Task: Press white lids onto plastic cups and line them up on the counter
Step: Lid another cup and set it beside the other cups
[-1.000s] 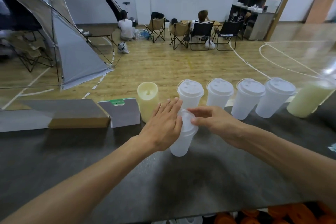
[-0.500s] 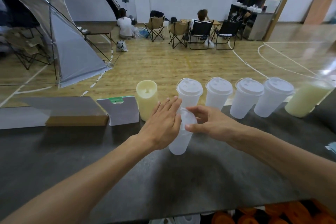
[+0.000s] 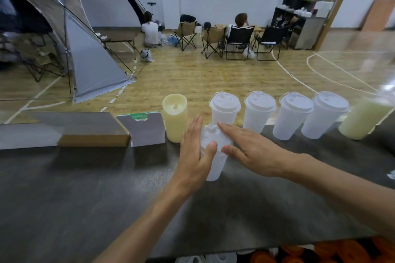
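On the table, near its far edge: a frosted plastic cup [image 3: 214, 165] stands upright with a white lid [image 3: 213, 137] on top, just in front of the row of cups.
Left hand: the left hand [image 3: 195, 153] lies flat against the cup's left side, fingers straight and together, thumb tip resting on the near edge of the lid.
Right hand: the right hand [image 3: 249, 148] lies across the lid from the right, fingers stretched out flat over its top, thumb at the cup's right rim; neither hand is curled round the cup.
Change since half a second ago: the right hand's fingers were bent in a pinch at the lid's edge and are now spread flat over it; the lid looked tilted then and sits more level now; the left hand has stayed against the cup's left side.
Hidden or unclear: the right half of the lid is covered by the right hand, so whether it is fully seated all round cannot be told; the cup's left wall is behind the left palm.
Count: four lidded cups [image 3: 224, 108] stand in a row behind the cup, one more lidded under the hands, five in all.
Also by the row: a pale yellow candle [image 3: 175, 117] stands left of it; a yellowish container [image 3: 363, 117] stands right of it, blurred.
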Available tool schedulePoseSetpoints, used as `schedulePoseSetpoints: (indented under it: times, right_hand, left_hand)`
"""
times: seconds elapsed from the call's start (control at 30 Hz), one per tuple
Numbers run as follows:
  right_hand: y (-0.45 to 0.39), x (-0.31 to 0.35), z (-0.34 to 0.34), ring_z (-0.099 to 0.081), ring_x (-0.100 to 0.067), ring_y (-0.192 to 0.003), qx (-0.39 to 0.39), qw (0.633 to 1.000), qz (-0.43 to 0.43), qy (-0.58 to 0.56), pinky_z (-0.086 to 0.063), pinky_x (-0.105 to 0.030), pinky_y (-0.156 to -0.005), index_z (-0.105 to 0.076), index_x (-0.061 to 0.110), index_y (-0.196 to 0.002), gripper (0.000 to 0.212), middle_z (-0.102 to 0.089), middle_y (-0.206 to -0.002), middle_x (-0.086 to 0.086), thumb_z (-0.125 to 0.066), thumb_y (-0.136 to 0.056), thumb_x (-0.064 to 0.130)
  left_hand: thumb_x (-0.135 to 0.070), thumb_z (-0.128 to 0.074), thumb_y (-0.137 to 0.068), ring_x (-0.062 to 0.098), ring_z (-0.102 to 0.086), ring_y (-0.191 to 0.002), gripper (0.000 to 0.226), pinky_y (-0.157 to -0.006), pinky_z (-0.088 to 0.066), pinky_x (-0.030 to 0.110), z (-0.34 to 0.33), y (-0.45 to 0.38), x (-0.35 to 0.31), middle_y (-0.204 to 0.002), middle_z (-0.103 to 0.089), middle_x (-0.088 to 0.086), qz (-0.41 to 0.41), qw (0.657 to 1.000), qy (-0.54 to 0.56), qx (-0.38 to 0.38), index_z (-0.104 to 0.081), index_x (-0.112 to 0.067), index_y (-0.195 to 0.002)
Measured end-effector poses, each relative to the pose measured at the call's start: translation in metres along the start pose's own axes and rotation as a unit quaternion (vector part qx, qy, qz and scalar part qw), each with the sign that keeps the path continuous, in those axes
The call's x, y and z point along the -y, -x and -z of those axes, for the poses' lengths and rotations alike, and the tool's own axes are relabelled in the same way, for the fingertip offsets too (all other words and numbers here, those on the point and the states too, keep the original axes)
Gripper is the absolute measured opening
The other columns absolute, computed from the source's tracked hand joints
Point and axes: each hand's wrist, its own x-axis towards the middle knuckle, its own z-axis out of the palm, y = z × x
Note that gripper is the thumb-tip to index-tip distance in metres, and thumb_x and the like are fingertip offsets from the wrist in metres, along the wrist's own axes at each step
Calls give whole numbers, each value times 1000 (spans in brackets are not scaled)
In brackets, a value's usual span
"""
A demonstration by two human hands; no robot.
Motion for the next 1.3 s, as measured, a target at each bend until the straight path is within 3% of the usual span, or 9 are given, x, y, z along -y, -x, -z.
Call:
schedulePoseSetpoints:
  times: [0.07, 0.13, 0.33, 0.5, 0.67, 0.83, 1.03, 1.2, 1.3]
  right_hand:
    - [0, 0, 0, 13, 7, -143, -1, 995, 11, 94, 9, -22, -118, 5, 26, -158, 73, 4, -162, 16, -12, -98, 63]
    - [0, 0, 0, 14, 2, -147, -4, 990, 18, 143, 9, -28, -121, 6, 24, -158, 73, 6, -163, 13, -6, -97, 64]
    - [1, 3, -1, 12, -1, -148, -10, 989, 14, 144, 9, -28, -121, 6, 22, -158, 75, 4, -164, 10, -4, -96, 64]
    - [2, 1, -2, 10, -2, -149, -13, 990, 12, 140, 9, -28, -121, 6, 22, -158, 72, 4, -164, 10, -7, -99, 62]
    - [1, 3, -2, 9, -2, -149, -11, 991, 6, 132, 11, -26, -119, 6, 23, -158, 71, 3, -164, 9, -9, -100, 62]
    - [1, 3, -3, 9, -2, -149, -9, 992, 4, 125, 11, -26, -119, 6, 23, -158, 71, 4, -164, 10, -10, -100, 62]
    - [2, 7, 1, 8, -3, -149, 0, 992, -5, 125, 11, -27, -119, 6, 24, -158, 73, 3, -164, 9, -9, -98, 63]
    - [3, 7, 0, 8, -4, -149, 0, 992, -7, 126, 13, -25, -116, 5, 24, -158, 72, 3, -164, 9, -10, -99, 62]
    - [3, 7, 1, 7, -4, -150, -4, 991, -5, 136, 13, -24, -115, 4, 22, -158, 71, 2, -165, 8, -11, -100, 60]
  left_hand:
    - [-52, -39, -94, -1, -12, -148, 65, -123, -18, 43, -3, 1, 4, -162, -17, -13, 5, 999, 31, -5, -15, -34, -151]
    - [-51, -40, -94, -2, -14, -148, 68, -123, -19, 42, 0, -2, 4, -162, -18, -12, 9, 999, 36, 6, -17, -28, -154]
    - [-32, -41, -99, -9, -26, -142, 56, -121, -22, 28, 7, 3, 0, -157, -32, -18, 36, 991, 125, 27, -32, -22, -153]
    - [-22, -49, -92, 1, -52, -127, 50, -98, -42, 15, 7, -2, -2, -141, -56, -8, 55, 974, 220, 10, -50, -18, -142]
    - [-4, -50, -98, 13, -62, -118, 36, -91, -50, 22, 13, -9, -4, -125, -68, -5, 98, 957, 273, -23, -63, -17, -129]
    - [-2, -48, -98, 16, -65, -112, 34, -92, -53, 29, 4, -9, -2, -121, -69, 0, 116, 947, 295, -55, -64, -14, -125]
    - [-6, -57, -95, 27, -65, -110, 23, -97, -52, 42, 22, -28, -1, -113, -72, 5, 184, 935, 305, -14, -71, -14, -111]
    - [-8, -60, -95, 18, -65, -91, 13, -76, -53, 32, 16, -35, -2, -99, -72, 5, 182, 939, 289, -38, -71, -10, -101]
    - [-5, -62, -92, 19, -67, -92, 16, -82, -54, 33, 20, -41, -2, -98, -73, 6, 183, 931, 317, -16, -68, -10, -106]
